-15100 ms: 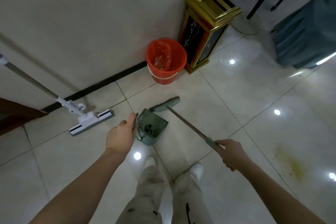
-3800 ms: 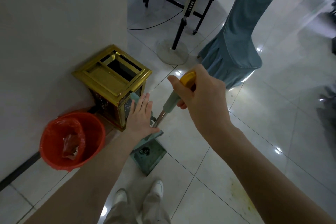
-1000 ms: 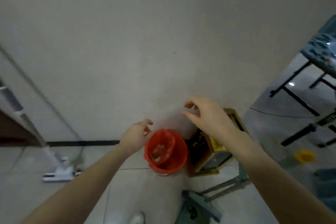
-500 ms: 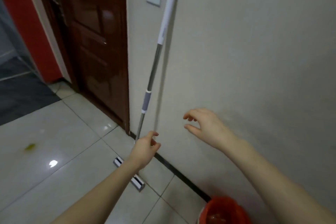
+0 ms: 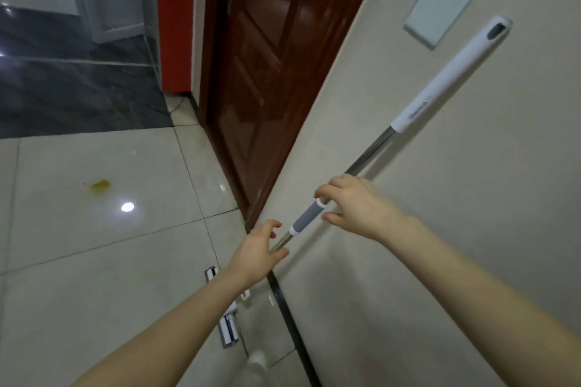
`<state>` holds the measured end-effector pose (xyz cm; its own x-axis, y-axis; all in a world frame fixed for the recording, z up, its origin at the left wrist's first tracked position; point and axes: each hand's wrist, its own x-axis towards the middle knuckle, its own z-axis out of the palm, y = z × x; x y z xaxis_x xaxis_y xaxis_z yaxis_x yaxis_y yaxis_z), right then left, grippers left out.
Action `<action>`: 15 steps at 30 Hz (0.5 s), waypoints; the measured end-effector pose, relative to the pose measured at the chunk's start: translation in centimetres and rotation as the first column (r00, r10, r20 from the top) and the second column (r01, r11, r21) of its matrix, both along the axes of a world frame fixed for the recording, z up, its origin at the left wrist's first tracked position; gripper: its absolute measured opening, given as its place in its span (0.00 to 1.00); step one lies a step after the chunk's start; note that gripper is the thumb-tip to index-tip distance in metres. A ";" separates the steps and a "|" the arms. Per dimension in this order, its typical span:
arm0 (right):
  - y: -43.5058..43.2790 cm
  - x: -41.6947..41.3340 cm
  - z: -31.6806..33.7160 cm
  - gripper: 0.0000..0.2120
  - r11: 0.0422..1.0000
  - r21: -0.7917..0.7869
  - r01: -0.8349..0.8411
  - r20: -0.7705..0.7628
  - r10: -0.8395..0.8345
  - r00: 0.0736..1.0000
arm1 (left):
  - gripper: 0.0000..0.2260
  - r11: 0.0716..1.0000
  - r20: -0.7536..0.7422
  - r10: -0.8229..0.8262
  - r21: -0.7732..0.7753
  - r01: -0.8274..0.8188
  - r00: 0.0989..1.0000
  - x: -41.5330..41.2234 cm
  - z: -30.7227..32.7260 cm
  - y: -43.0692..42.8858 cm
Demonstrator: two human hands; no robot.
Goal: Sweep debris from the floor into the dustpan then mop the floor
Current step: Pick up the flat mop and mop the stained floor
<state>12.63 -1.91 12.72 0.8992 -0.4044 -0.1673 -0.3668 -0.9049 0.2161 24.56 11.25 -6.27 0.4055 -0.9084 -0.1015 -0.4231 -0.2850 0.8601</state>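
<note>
The left hand (image 5: 256, 253) is curving half-open round the bare metal stretch of the mop (image 5: 371, 157), with the shaft lying in the crook between thumb and forefinger. The fingers are standing clear of it; whether the thumb is touching cannot be told. Just above it, the right hand (image 5: 358, 207) is hovering spread and clawed over the shaft at the top end of the grey sleeve (image 5: 307, 217), with a gap showing between thumb and fingertips.

The mop is leaning tilted against the wall (image 5: 456, 245), its white grip running up and away beyond the right hand. Its mop head (image 5: 228, 327) is sitting on the floor (image 5: 94, 276) below the left wrist, beside the black skirting (image 5: 287, 311). A white wall plate (image 5: 438, 14) is hanging above the grip's far end. A dark wooden door (image 5: 267, 72) is standing beyond the left hand. Out to that hand's left, a yellow stain (image 5: 100, 184) is showing on the pale tiles.
</note>
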 end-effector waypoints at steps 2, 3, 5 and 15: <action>-3.3 1.8 -0.1 0.19 0.997 -0.034 -0.064 -0.068 0.062 0.996 | 0.26 0.999 0.025 0.036 -0.017 -0.035 0.999 0.2 -0.3 -2.4; -4.9 2.7 -0.2 0.20 0.994 -0.052 -0.096 -0.109 0.090 0.990 | 0.27 0.999 0.046 0.042 -0.022 -0.041 0.998 0.2 -0.5 -3.8; -8.1 4.4 -0.3 0.21 0.987 -0.065 -0.149 -0.209 0.133 0.969 | 0.27 0.999 0.078 0.049 -0.013 -0.048 0.996 0.2 -0.9 -6.5; -14.6 6.1 -3.3 0.22 0.963 0.076 -0.258 -0.584 0.253 0.771 | 0.22 0.993 0.142 0.090 0.068 -0.100 0.986 -2.9 -5.7 -17.8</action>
<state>18.77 -16.50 9.37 0.7002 -0.1777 -0.6914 0.0764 -0.9443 0.3200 21.71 -6.54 -11.98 0.5047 -0.8570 -0.1046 -0.5047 -0.3911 0.7696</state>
